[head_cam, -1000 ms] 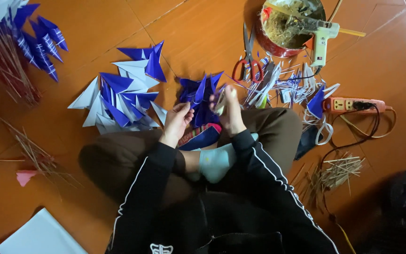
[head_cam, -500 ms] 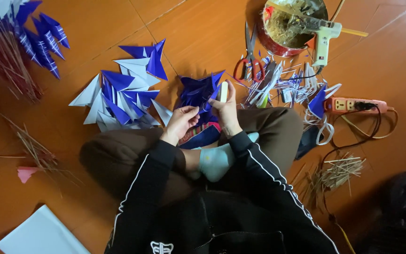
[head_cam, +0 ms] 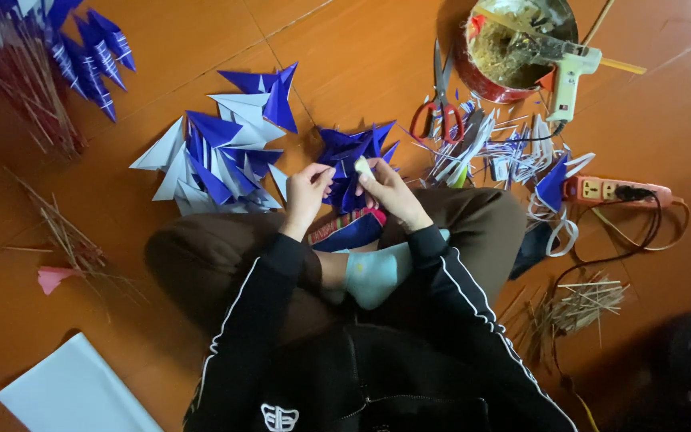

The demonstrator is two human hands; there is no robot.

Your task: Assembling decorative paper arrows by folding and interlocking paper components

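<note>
Left hand (head_cam: 307, 186) pinches blue folded paper star (head_cam: 351, 160) | right hand (head_cam: 384, 186) grips white glue stick (head_cam: 364, 167) | we'd dab beside fingertips

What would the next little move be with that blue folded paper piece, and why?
Probably press the small pale stick, pinched in the right hand, onto the blue folded paper star; the left hand already steadies the paper, and the tip sits against it.

scissors (head_cam: 439, 108) left of bowl (head_cam: 481, 80); glue gun (head_cam: 571, 68) on bowl
</note>
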